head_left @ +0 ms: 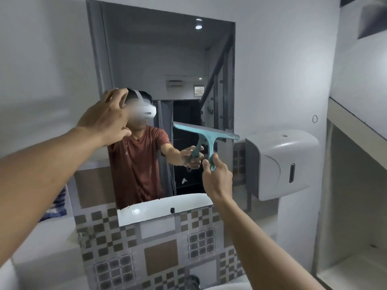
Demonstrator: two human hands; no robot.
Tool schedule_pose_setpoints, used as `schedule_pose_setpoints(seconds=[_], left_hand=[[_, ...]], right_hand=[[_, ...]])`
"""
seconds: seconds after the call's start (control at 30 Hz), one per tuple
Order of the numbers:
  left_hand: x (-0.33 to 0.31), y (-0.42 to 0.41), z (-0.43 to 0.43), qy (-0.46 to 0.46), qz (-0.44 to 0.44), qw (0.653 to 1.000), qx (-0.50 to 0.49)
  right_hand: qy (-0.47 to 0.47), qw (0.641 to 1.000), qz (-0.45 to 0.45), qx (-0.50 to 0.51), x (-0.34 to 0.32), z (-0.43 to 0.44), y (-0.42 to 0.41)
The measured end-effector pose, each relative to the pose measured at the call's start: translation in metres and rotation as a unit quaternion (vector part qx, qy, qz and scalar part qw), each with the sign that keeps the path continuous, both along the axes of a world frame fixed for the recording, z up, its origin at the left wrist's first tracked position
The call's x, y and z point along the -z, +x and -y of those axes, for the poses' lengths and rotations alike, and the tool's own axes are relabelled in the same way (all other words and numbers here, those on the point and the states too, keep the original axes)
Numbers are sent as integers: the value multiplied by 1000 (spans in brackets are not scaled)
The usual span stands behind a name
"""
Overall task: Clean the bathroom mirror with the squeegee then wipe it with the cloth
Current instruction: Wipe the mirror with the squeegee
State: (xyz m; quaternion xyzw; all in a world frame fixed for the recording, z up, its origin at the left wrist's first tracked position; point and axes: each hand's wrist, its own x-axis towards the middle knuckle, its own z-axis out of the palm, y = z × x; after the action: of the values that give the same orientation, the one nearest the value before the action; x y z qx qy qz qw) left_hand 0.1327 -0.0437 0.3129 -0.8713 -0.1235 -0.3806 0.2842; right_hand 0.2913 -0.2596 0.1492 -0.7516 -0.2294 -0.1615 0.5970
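The bathroom mirror (167, 59) hangs on the white wall ahead, tall and frameless. My right hand (216, 176) grips the handle of a teal squeegee (211, 136), whose blade lies tilted against the glass near the mirror's right edge, at mid-height. My left hand (106, 118) rests on the mirror's left edge with fingers spread, holding nothing. A blue and white striped fabric (58, 204), perhaps the cloth, shows at the far left behind my left forearm. The mirror reflects a person in a red shirt with a headset.
A white wall dispenser (280, 164) hangs just right of the mirror, close to the squeegee's blade end. Patterned brown and grey tiles (159, 248) cover the wall below the mirror. A ledge and recess (356, 126) run along the right wall.
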Motion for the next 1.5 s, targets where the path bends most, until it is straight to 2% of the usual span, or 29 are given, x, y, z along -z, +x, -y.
schedule_pose_setpoints(seconds=[0.4, 0.63, 1.23, 1.5], left_hand=[[-11, -7, 4, 20, -15, 999, -37], [-13, -8, 8, 13, -27, 998, -60], [-21, -11, -1, 51, -24, 997, -55], [-19, -10, -1, 42, -16, 998, -46]], right_hand=[[111, 991, -67, -42, 11, -45, -52], [60, 995, -21, -77, 29, -73, -88], [62, 993, -20, -98, 40, -94, -105], [-35, 994, 38, -101, 51, -93, -104]])
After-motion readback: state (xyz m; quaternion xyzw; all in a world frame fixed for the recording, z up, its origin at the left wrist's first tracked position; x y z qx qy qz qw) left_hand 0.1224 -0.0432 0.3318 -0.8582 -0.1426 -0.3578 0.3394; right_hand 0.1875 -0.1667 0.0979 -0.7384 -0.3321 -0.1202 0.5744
